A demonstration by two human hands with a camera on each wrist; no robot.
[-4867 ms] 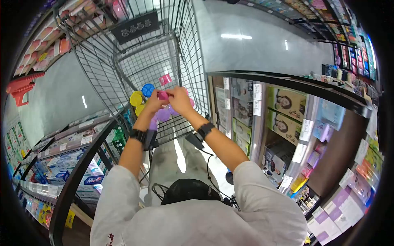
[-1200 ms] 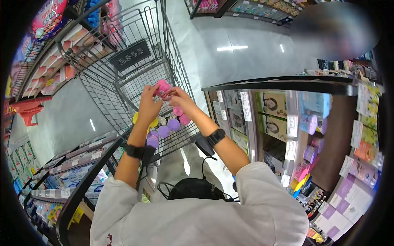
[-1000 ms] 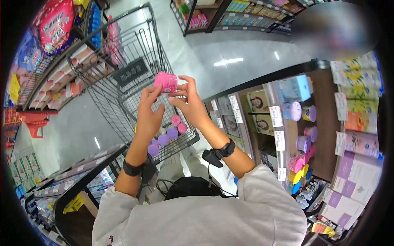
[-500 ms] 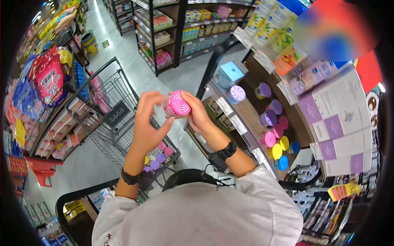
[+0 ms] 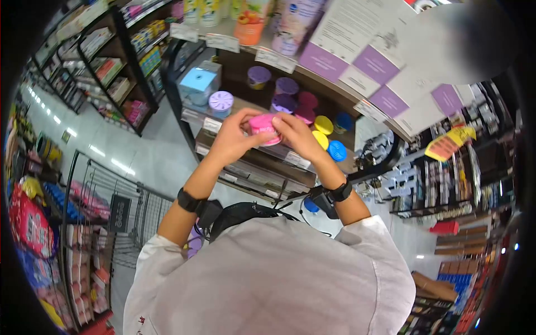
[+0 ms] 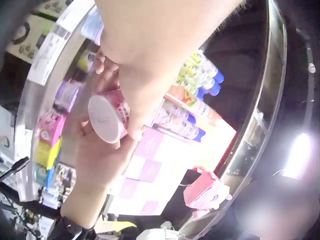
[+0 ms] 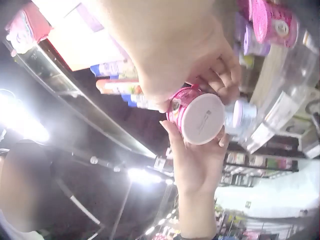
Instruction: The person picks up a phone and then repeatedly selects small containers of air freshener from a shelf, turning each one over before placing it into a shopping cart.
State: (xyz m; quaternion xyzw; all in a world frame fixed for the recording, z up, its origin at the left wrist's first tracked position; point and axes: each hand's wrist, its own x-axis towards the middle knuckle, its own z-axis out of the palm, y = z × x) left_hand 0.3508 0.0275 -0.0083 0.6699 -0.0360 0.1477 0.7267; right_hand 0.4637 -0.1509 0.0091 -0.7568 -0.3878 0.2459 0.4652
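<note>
In the head view, a pink lidded tub (image 5: 264,129) is held up between both hands in front of a shelf. My left hand (image 5: 231,139) grips its left side, and my right hand (image 5: 298,137) holds the right side, thumb near the lid. The tub's white base (image 6: 106,119) shows in the left wrist view. From the right wrist, the printed pink side (image 7: 186,102) shows as well. Just beyond the hands on the shelf stand a yellow-lidded tub (image 5: 324,124), a blue-lidded tub (image 5: 336,151), a purple tub (image 5: 286,86) and another pink tub (image 5: 307,100).
A wire shopping cart (image 5: 139,215) stands at the lower left, with purple tubs (image 5: 194,243) partly hidden behind my arm. On the shelf's left are a blue box (image 5: 199,85) and a white-lidded tub (image 5: 221,100). Price tags (image 5: 276,60) line the shelf above.
The hands have lifted the pink tub from over the cart and turned it about. The body has swung right, so the shelf now lies ahead and the cart at lower left.
</note>
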